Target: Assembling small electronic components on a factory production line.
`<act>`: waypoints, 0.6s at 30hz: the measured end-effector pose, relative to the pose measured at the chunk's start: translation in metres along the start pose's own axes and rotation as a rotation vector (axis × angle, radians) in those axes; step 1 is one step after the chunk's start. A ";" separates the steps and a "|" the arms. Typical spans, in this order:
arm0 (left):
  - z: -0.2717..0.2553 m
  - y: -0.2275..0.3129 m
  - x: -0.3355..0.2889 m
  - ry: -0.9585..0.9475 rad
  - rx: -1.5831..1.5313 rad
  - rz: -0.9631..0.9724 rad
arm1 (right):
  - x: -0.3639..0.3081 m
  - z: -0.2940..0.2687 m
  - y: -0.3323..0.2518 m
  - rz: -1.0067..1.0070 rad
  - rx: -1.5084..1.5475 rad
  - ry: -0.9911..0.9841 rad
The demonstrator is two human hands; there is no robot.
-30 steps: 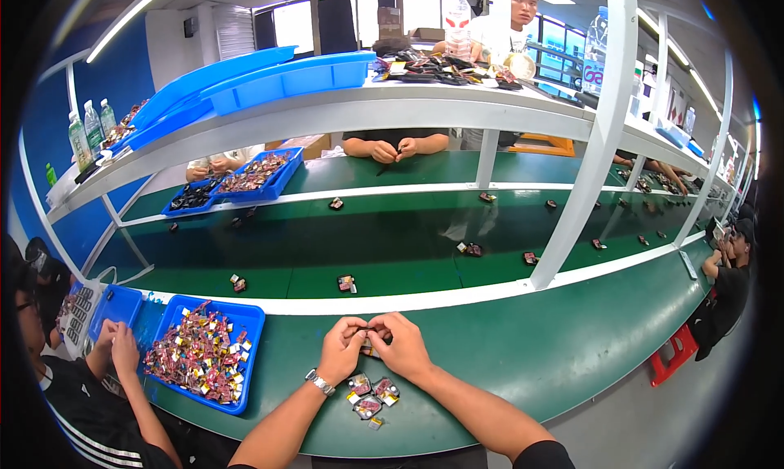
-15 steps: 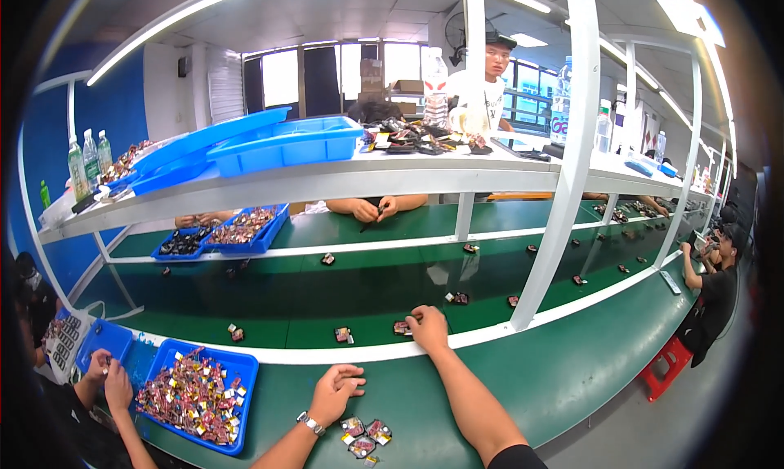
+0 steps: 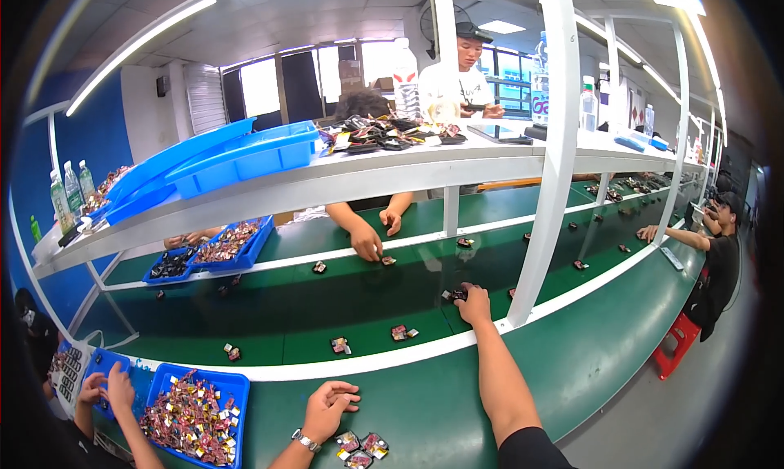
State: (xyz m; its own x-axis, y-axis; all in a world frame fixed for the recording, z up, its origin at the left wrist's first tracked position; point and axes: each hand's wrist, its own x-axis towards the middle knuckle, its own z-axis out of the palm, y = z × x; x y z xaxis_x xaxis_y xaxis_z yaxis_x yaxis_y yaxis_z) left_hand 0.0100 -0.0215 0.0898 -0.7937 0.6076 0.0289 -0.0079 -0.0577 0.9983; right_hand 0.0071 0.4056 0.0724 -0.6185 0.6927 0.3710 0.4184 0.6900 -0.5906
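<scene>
Head view: the right hand (image 3: 475, 305) is stretched over the white rail (image 3: 327, 366) to a dark unit (image 3: 457, 295) on the belt (image 3: 310, 305); whether the unit is pinched or merely touched cannot be told, as it is partly covered by the hand. The left hand (image 3: 328, 410) is held low over the bench (image 3: 588, 355), loosely spread and half curled, with nothing seen in it; it is probably rested there so that the grouped units (image 3: 375, 445) just beside it can be easily reached. The blue tray (image 3: 245, 391) is set to the left, presumably so that the middle is left for handwork. Sideways room for the right hand is limited by the white post (image 3: 555, 167), whose foot is planted just beside it. Wider room is offered along the bench to the right.
</scene>
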 end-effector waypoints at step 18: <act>-0.019 0.009 0.001 -0.173 -0.234 -0.103 | -0.183 -0.050 -0.133 -0.521 0.634 -0.432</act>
State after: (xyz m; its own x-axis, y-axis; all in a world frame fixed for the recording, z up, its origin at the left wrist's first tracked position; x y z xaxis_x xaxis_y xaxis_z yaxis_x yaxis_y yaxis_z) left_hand -0.0020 -0.0364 0.0977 -0.6665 0.7442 -0.0435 -0.2386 -0.1576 0.9583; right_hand 0.0978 0.1973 0.1185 -0.8737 0.1016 0.4758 -0.3451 0.5598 -0.7533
